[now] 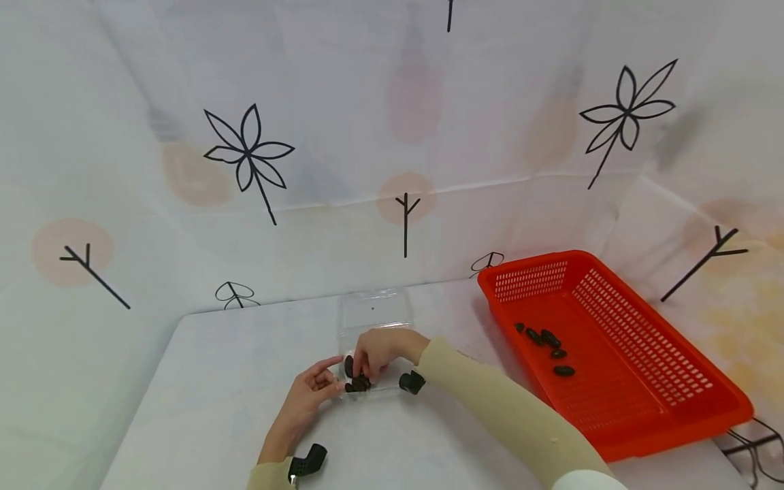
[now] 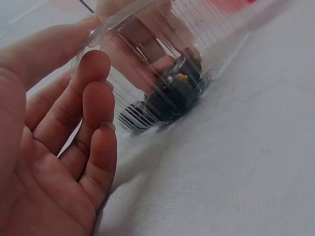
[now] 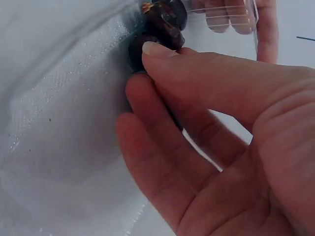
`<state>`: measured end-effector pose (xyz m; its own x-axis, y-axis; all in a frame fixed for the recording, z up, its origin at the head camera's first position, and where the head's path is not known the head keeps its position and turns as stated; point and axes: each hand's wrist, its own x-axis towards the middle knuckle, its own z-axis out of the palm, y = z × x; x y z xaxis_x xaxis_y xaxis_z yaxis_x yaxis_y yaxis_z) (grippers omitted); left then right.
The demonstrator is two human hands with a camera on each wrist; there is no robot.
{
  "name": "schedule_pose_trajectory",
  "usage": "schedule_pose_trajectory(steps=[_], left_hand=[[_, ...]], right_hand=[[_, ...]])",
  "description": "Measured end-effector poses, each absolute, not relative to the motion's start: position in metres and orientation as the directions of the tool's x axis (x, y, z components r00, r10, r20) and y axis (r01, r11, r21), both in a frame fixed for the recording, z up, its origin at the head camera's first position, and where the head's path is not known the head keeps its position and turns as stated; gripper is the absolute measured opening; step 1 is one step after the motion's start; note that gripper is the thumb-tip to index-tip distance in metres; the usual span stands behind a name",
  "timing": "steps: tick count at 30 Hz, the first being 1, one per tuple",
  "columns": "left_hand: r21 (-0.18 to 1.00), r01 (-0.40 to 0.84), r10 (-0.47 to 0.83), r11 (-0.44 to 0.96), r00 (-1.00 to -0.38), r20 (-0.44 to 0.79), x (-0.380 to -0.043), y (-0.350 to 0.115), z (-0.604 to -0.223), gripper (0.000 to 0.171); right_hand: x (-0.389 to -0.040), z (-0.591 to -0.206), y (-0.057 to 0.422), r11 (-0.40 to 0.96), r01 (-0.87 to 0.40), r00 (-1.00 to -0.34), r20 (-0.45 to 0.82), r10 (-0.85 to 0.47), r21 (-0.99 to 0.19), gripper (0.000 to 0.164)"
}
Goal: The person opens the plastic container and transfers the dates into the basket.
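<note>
Right hand (image 1: pixel 380 347) is down in the clear box (image 1: pixel 390 384), lower middle of the head frame. Thumb and fingers look pinched on 1 dark piece (image 3: pixel 136 56), thumb tip on it in the right wrist view. How firm, can't tell. Left hand (image 1: pixel 306 395) is at the box's left edge: fingers loosely bent, tips at the wall, wrapped round nothing I can see.

Other dark pieces (image 1: pixel 349 366) sit in the box, bunched at its left side. 5 or so more (image 1: pixel 550 338) lie in the red basket (image 1: pixel 588 327), right of frame, along its left part.

Risks, my read:

1. Box skid. Plastic looks thin and light, on white cloth (image 1: pixel 214 408). A sideways push from the right hand could slide or tip it; left fingers seem to be the only brace, and only at 1 side.
2. Slipped pinch. Pieces look smooth and rounded, so 1 could squirt out if the grip is off-centre.
3. Pile shift. Pieces touch each other; pulling or pressing 1 may roll its neighbours.
4. Wall flex. Hard pressure from the left fingertips could buckle the side.
5. Snag. Black wrist unit (image 1: pixel 412 382) on the right arm looks close to the box's right edge; a low wrist could catch the rim.
6. Lid. Open lid (image 1: pixel 373 309) lies behind the base, upper side of the box; a knock there could swing the whole thing.
</note>
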<state>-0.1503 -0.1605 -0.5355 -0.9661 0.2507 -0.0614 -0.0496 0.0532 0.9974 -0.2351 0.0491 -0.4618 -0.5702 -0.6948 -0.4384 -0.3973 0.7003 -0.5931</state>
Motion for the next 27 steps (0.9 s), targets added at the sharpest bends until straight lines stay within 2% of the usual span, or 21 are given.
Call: schedule_pose_trajectory(steps=[5,14,23,27], left_hand=[[0.997,-0.052,0.250,0.054,-0.966,-0.063,-0.150,-0.160,-0.535,0.059],[0.998,-0.044,0.256,0.039,-0.965,-0.053,-0.149,-0.160,-0.535,0.058],[0.998,-0.050,0.253,0.033,-0.966,-0.057,-0.150,-0.161,-0.535,0.057],[0.999,-0.037,0.258,0.032,-0.965,-0.044,-0.149,-0.161,-0.536,0.056]], right_hand=[[-0.233,-0.464,0.048,0.726,-0.428,-0.587,-0.446,-0.676,-0.537,0.026],[-0.234,-0.463,0.049,0.728,-0.488,-0.577,-0.448,-0.683,-0.482,0.023],[-0.240,-0.463,0.054,0.720,-0.475,-0.553,-0.465,-0.691,-0.506,0.023],[-0.242,-0.459,0.058,0.697,-0.445,-0.545,-0.448,-0.709,-0.563,0.020]])
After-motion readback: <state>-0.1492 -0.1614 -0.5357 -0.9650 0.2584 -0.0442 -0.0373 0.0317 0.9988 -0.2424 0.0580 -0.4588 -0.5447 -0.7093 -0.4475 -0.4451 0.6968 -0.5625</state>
